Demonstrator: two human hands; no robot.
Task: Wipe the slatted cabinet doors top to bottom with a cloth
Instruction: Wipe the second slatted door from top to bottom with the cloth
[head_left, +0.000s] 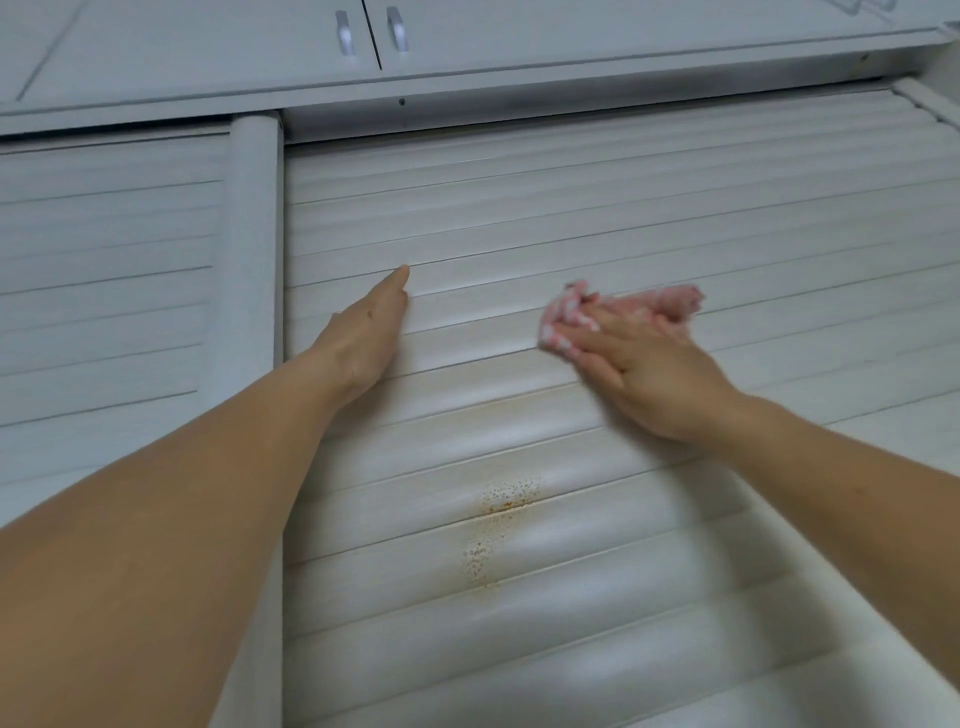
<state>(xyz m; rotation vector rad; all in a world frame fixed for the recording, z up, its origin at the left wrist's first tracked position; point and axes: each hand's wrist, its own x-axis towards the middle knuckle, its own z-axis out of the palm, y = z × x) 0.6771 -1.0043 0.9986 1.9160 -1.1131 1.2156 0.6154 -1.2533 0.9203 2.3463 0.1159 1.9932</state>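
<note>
Lighting is even, soft and cool, with no hard glare. Faint sheen runs along the slats of the door (519, 218). My right hand (644, 374) and the cloth (561, 317) are smeared by motion blur; my left hand (369, 332) is sharper. Soft shadows lie under both arms. Straight lines bow toward the edges.

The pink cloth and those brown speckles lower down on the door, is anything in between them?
Only bare slats of the slatted door, seen from the head camera. The pink cloth sits under the right hand, and the brown speckles lie several slats below.
</note>
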